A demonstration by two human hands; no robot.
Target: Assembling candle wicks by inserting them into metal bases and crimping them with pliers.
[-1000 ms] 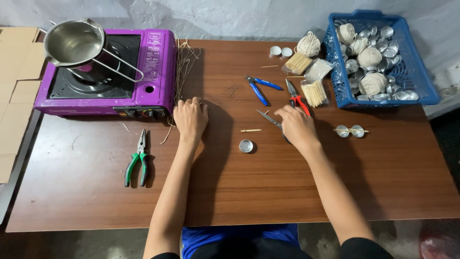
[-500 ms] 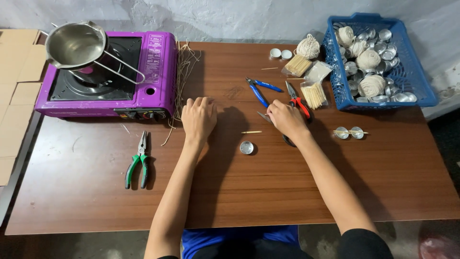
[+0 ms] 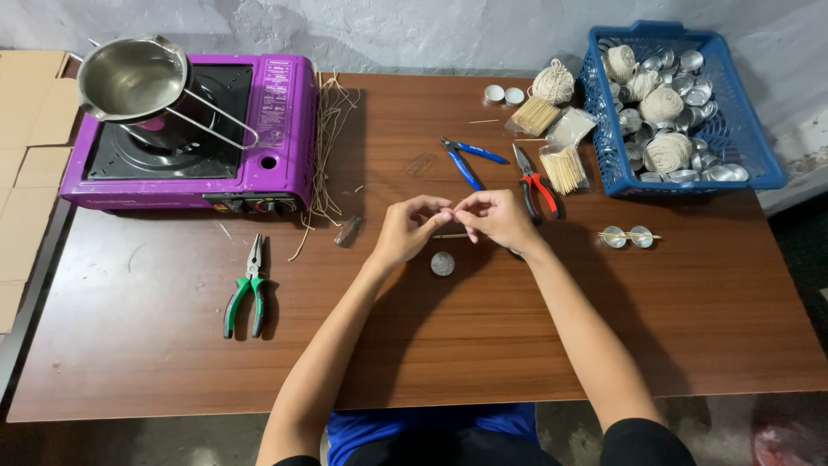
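Note:
My left hand [image 3: 404,233] and my right hand [image 3: 500,217] meet over the middle of the brown table [image 3: 155,362]. Their fingertips pinch together on a small thin piece that is too small to identify. Just below the hands a small round metal cup [image 3: 442,263] stands on the table. A thin wooden stick [image 3: 450,236] lies between the cup and the fingers. Blue-handled pliers [image 3: 467,160] and red-handled cutters [image 3: 536,184] lie just beyond the hands.
A purple portable stove [image 3: 276,129] with a steel pot [image 3: 131,78] stands at the far left, loose wick strands [image 3: 329,121] beside it. Green pliers [image 3: 246,290] lie left. A blue basket [image 3: 690,185] of metal cups and twine balls stands far right, near stick bundles [image 3: 565,168] and two skewered cups [image 3: 628,236].
My right hand moved left from near the cutters and my left hand moved right. Both now meet with fingertips pinched together above the metal cup.

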